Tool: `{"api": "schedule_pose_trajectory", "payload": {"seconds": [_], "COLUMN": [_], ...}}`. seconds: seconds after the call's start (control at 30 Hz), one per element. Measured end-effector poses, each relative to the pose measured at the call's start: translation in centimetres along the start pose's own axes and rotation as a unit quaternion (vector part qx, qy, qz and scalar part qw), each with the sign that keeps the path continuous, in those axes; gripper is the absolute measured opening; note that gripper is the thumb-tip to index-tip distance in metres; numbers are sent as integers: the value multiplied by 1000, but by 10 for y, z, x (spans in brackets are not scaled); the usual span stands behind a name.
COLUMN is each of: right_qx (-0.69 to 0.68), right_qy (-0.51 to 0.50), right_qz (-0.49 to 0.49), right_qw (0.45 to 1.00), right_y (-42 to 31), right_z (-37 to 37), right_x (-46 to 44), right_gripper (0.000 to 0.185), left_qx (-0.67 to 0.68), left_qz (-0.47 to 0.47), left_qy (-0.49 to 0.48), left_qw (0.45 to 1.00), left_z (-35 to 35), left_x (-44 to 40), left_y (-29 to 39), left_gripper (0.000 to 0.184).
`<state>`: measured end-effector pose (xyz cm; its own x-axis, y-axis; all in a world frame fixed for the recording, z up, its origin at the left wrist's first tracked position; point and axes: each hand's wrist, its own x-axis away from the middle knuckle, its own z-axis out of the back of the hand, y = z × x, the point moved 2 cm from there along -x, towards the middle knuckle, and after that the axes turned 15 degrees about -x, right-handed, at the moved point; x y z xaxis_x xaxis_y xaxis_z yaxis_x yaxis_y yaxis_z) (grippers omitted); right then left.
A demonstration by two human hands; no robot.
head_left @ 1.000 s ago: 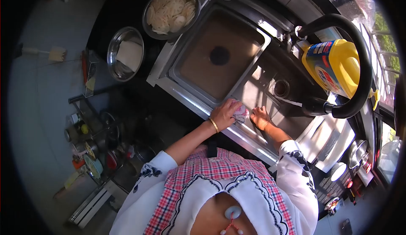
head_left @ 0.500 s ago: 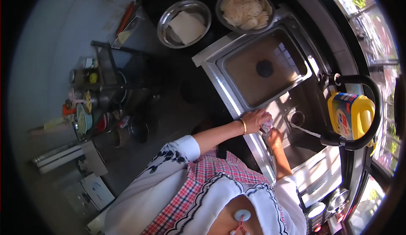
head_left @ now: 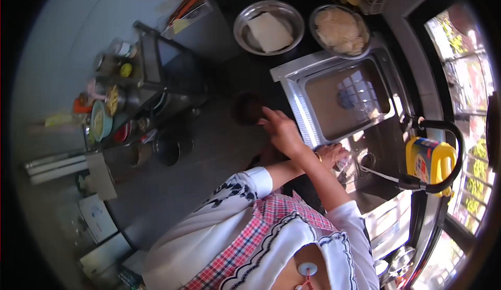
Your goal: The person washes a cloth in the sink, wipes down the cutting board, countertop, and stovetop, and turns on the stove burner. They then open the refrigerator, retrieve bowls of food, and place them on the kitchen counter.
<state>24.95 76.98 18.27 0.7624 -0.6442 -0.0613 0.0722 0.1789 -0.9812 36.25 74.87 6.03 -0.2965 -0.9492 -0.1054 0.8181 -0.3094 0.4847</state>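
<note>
My left hand [head_left: 330, 156], with a gold bangle at the wrist, is at the near edge of the sink basin [head_left: 368, 193]. Its fingers are closed around a small pale pinkish thing [head_left: 342, 160] whose kind I cannot make out. My right arm crosses over the left forearm. My right hand [head_left: 283, 132] is out over the dark floor left of the sink, its fingers stretched and partly apart, nothing visible in them. Near its fingertips is a dark round thing [head_left: 248, 107], possibly a bin. Water from the black faucet [head_left: 443, 128] runs into the basin.
A rectangular tub of water [head_left: 334, 94] sits in the sink's far part. Beyond it stand a steel bowl [head_left: 241, 29] with a white slab and a bowl of pale slices [head_left: 339, 32]. A yellow jug [head_left: 425, 157] stands behind the faucet; a loaded rack [head_left: 151, 55] is at left.
My right hand has left the basin and swung left across my left arm to above the floor. My left hand stays at the sink edge. The view has shifted.
</note>
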Motion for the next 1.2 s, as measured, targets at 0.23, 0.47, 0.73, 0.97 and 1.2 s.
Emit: {"api": "schedule_pose_trajectory", "payload": {"seconds": [0.23, 0.47, 0.73, 0.97, 1.2], "right_qx": [-89, -68, 110, -657, -184], "right_qy": [328, 545, 453, 447, 597], "right_qz": [-68, -120, -92, -226, -114], "right_qw": [938, 827, 880, 564, 773], "right_y": [31, 125, 74, 148, 89], "right_z": [126, 346, 294, 171, 180], "right_x": [40, 107, 129, 258, 219], "right_gripper": [23, 17, 17, 50, 33], "left_qx": [35, 35, 185, 577, 635], "left_qz": [-25, -9, 74, 309, 391], "left_qy": [-76, -128, -103, -248, -356], "left_qw": [996, 991, 975, 714, 564], "left_z": [7, 20, 8, 11, -40], "left_x": [-9, -12, -25, -63, -92], "left_y": [-1, 2, 2, 21, 24], "left_gripper": [33, 43, 53, 47, 40]}}
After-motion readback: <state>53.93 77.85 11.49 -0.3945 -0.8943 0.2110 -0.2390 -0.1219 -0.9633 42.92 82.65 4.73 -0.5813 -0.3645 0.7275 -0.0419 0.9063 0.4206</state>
